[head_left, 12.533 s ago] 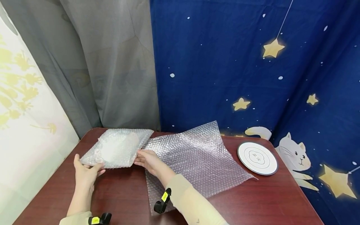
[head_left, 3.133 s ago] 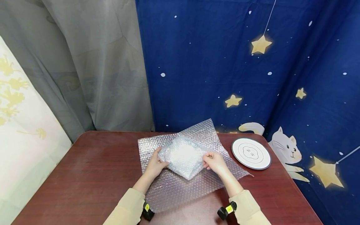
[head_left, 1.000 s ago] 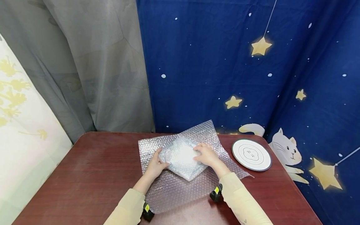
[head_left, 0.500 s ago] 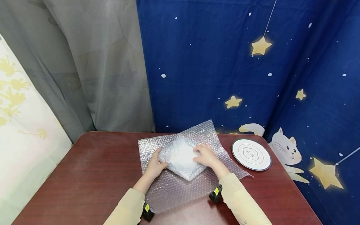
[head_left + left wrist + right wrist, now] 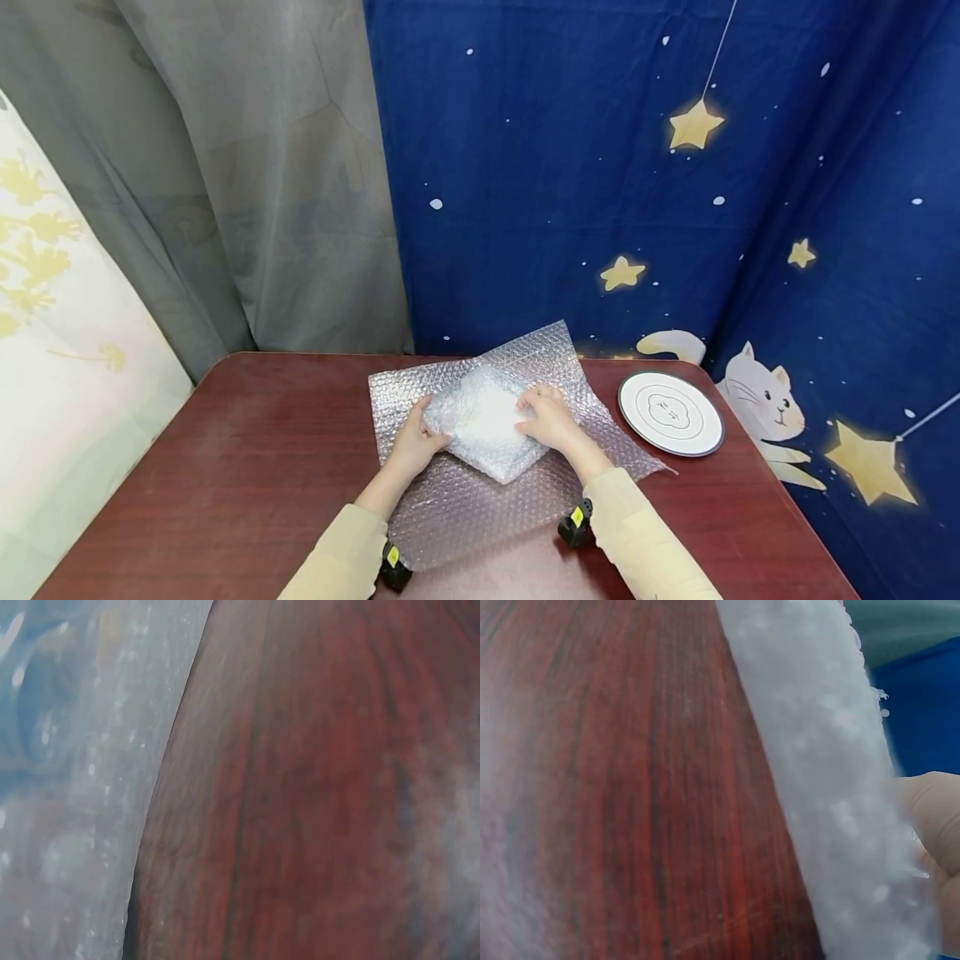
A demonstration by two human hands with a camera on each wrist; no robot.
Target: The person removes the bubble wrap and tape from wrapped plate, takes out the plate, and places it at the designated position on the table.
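A pale bundle in bubble wrap (image 5: 480, 446) lies on a larger flat sheet of bubble wrap (image 5: 450, 517) at mid-table. Glare whitens the bundle's top, and what is inside is hidden by the wrap. My left hand (image 5: 412, 440) holds the bundle's left edge, thumb on the near side. At its right side, my right hand (image 5: 553, 421) reaches over the top with thumb and fingers curved onto the wrap. In the right wrist view, part of the right hand (image 5: 939, 825) shows beside the sheet's blurred edge. The left wrist view shows wrap and wood, no fingers.
A white plate (image 5: 670, 414) with a dark rim and a line drawing lies at the back right of the reddish-brown table (image 5: 247, 467). Grey and blue star-printed curtains (image 5: 555, 208) hang right behind the table's back edge. Black cameras sit on both wrists.
The bundle has come from the table's back left onto the bubble wrap sheet. Later my right hand folded the bundle's right corner inward. Over the last second both hands stay nearly still.
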